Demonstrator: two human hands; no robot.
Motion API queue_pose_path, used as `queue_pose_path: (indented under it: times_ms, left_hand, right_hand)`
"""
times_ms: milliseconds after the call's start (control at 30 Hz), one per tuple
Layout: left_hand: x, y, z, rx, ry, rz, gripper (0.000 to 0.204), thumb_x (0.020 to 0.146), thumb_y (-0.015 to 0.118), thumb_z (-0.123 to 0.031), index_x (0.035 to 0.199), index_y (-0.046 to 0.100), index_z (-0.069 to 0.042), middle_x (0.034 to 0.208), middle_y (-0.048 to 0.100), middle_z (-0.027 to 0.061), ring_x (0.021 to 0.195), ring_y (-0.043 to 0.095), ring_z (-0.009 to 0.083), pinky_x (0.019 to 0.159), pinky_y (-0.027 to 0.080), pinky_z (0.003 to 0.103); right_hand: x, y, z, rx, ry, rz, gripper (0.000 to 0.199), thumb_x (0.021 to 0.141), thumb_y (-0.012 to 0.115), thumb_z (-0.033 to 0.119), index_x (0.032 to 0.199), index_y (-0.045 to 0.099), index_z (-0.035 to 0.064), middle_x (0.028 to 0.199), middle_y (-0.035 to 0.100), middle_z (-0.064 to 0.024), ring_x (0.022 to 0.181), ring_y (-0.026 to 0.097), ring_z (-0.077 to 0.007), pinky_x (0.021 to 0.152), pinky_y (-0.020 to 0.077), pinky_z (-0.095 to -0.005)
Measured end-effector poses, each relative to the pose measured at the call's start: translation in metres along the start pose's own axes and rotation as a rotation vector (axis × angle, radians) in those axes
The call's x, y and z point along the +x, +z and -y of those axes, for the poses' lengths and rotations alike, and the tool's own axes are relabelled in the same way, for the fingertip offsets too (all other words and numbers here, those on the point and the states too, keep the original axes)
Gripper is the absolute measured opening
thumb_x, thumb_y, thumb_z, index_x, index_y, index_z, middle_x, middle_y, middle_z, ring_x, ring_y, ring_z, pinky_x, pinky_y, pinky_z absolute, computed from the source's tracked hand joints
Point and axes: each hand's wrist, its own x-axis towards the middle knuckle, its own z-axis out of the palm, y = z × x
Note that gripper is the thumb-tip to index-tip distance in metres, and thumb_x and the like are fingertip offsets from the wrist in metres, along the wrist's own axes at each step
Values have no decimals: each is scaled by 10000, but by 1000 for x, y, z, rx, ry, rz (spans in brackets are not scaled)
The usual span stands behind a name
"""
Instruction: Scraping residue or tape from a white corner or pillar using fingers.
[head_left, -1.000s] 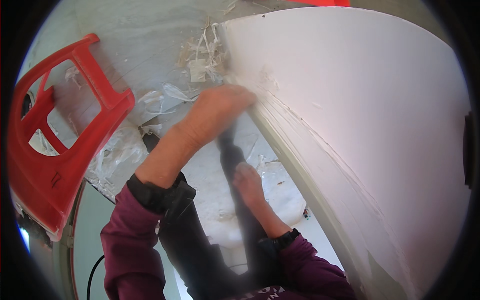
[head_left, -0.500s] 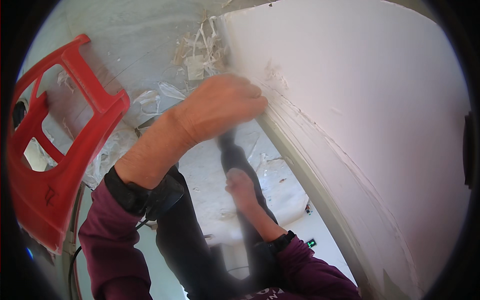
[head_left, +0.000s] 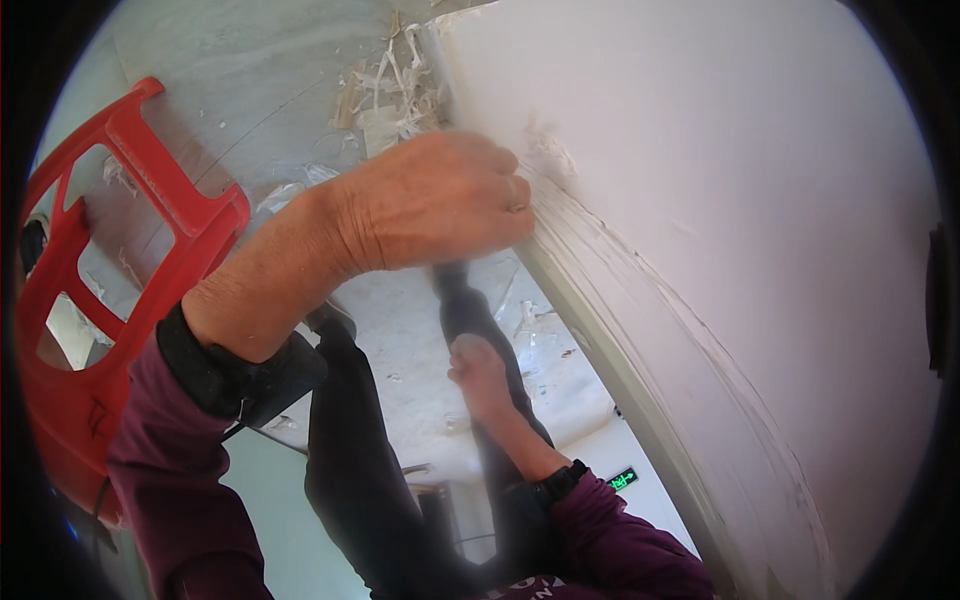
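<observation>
The left hand (head_left: 445,200) is at the near edge of a large white panel (head_left: 720,160), its fingers curled in together beside a wrinkled whitish band (head_left: 670,310) that runs along that edge. The fingertips are hidden, so I cannot tell whether they grip the band or something else. The panel fills the right side, with a grey-green strip (head_left: 612,365) bordering it. The right hand (head_left: 478,375) is lower down, in front of a dark trouser leg (head_left: 500,430) and well apart from the panel; its fingers look curled, but it is blurred, and I cannot tell whether it holds anything. Pale scraps (head_left: 395,85) lie on the floor (head_left: 270,60) by the panel's far corner. A red plastic stool (head_left: 165,283) is at the left.
</observation>
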Motion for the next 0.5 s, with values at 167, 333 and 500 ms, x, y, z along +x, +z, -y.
queue_pose_path:
  times_ms: [167, 333, 500]
  left_hand:
    - [-1, 5, 1, -22, 32, -83, 181, 647, 651, -103, 783, 563, -23, 773, 566, 51, 804, 606, 223, 746, 532, 337]
    - [-4, 16, -3, -70, -61, -212, 180, 634, 661, -76, 767, 547, -35, 774, 546, 52, 778, 599, 236, 683, 525, 336]
    - [-8, 30, -5, -154, -166, -363, 200, 637, 684, 6, 783, 558, -47, 793, 565, 55, 729, 604, 241, 635, 521, 320]
  right_hand:
    - [-1, 2, -2, 54, 8, -18, 64, 911, 582, 142, 955, 578, 96, 834, 543, 21, 693, 501, -77, 614, 433, -252]
    - [3, -3, -11, 53, -40, -24, 64, 908, 584, 138, 956, 580, 94, 848, 555, 26, 698, 507, -74, 616, 433, -250]
    - [10, -6, -22, -71, -81, -99, 67, 907, 585, 137, 958, 581, 94, 852, 557, 28, 702, 509, -71, 615, 432, -248]
